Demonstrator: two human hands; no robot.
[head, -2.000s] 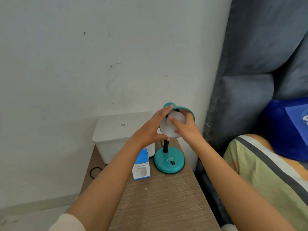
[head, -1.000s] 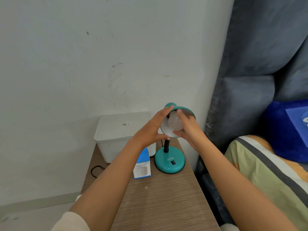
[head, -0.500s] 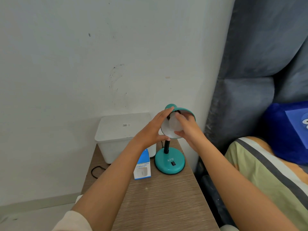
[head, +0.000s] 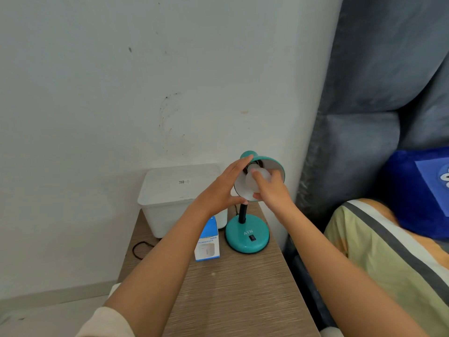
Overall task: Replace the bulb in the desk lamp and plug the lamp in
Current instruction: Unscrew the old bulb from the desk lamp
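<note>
Now the right hand wraps the bulb, which looks light and easy to break; hold its round part softly; the left hand grips the shade.

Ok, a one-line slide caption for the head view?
Left hand steadies the teal lamp shade while the right hand grips the white bulb in it.

— Illumination?
— Soft, even daylight; no glare. The wall reads bright, with a faint shadow left of the white bin.
— Sharpness?
— Centre acceptable. Lower forearms and the striped bedding at lower right are smeared.
— Distortion?
— Wide-angle bowing along the right edge.
</note>
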